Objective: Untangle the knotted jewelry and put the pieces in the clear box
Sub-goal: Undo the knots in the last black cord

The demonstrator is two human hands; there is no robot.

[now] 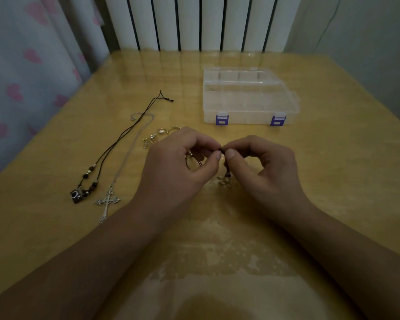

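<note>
My left hand (180,167) and my right hand (261,167) meet above the middle of the table, and both pinch a dark cord necklace (222,150) at a small knot between thumb and fingertips. Its cord loops under my left palm, and a pale flower-like pendant (223,181) hangs below my right thumb. The clear box (249,98) with purple latches stands closed behind my hands. On the left lie a black cord necklace with a camera pendant (77,196) and a silver chain with a cross (107,202), stretched out side by side.
A small heap of gold and silver rings and charms (156,136) lies just behind my left hand. The wooden table (217,250) has a worn patch in front. A radiator stands at the back, and a heart-print curtain (21,77) hangs at the left.
</note>
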